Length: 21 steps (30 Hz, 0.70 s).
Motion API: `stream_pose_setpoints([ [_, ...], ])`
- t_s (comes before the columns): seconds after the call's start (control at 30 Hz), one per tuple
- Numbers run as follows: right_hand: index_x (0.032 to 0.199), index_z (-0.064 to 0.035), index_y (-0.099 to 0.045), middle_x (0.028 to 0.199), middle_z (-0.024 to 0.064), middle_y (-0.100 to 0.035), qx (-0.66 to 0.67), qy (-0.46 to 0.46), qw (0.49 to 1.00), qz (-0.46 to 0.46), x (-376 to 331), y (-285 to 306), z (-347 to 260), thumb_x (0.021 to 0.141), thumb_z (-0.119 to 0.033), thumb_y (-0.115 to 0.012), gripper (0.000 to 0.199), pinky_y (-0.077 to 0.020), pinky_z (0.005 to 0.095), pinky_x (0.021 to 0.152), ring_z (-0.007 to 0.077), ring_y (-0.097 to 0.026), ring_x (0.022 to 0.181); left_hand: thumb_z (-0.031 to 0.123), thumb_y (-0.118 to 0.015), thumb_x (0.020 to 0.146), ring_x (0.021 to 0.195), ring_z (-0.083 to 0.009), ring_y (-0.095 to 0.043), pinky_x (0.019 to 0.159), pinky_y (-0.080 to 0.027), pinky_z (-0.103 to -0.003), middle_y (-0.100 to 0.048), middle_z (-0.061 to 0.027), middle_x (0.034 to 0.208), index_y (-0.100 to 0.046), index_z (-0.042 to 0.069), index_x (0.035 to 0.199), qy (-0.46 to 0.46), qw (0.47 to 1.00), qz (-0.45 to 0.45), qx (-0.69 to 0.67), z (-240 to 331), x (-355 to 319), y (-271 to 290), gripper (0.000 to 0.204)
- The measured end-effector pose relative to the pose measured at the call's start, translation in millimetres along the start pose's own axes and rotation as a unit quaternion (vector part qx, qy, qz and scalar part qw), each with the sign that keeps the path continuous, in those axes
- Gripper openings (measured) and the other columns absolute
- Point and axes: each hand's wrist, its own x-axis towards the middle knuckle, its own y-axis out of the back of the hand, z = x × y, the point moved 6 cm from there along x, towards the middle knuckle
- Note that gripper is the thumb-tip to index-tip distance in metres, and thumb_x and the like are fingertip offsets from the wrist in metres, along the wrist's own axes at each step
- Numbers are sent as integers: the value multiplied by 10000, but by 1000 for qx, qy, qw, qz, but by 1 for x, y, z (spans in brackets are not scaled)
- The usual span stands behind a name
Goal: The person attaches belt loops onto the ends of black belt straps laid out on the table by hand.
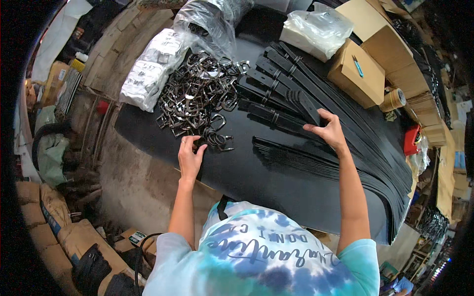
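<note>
My left hand (190,157) is beside the near edge of a heap of dark metal buckles (195,91). Its thumb and fingers are apart, next to a small cluster of buckles (216,137); nothing clearly sits between them. Over the black belt straps, my right hand (331,132) has thumb and forefinger on either side of the end of a short black strap piece (307,107). Beneath it lie long black belt straps (340,108), with several banded ends toward the buckles. Nearer to me, a row of thinner black straps (296,157) fans out to the right.
White wrapped packages (148,81) and a clear plastic bag (210,24) border the buckles. Another plastic-wrapped package (316,29) stands at the back. On the right are a cardboard box (358,74) bearing a blue pen (357,66), a tape roll (393,99) and a red container (411,140).
</note>
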Motion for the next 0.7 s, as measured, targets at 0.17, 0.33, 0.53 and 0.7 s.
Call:
stream_pose_setpoints([
  [0.17, 969, 41, -650, 896, 23, -662, 94, -70, 993, -21, -4, -2, 2, 639, -152, -830, 423, -432, 260, 816, 92, -549, 865, -20, -665, 723, 724, -211, -573, 613, -497, -292, -552, -91, 915, -621, 36, 1007, -53, 999, 12, -5, 8, -3, -2, 292],
  [0.33, 944, 33, -643, 859, -12, -619, 124, -46, 991, 19, -9, 6, 7, 669, -80, -792, 333, -417, 234, 744, 73, -511, 804, -21, -585, 792, 806, -124, -566, 622, -526, -242, -550, -55, 955, -640, 20, 1044, 35, 983, 165, -69, -6, 5, 31, 262],
  [0.53, 963, 33, -648, 897, 10, -650, 153, -37, 988, 7, -10, 2, 1, 668, -146, -823, 388, -433, 255, 817, 88, -547, 841, 69, -576, 901, 942, -161, -604, 892, -515, -296, -606, -89, 1081, -537, 18, 1199, 137, 773, 26, -619, 63, 60, -23, 304],
  [0.7, 938, -8, -639, 873, -14, -639, 157, -13, 987, 34, -13, 7, -6, 696, -122, -807, 316, -435, 231, 774, 68, -540, 817, 156, -577, 913, 997, -183, -595, 912, -509, -298, -597, -102, 1115, -467, -5, 1284, 193, 641, -254, -698, 134, 61, -93, 418],
])
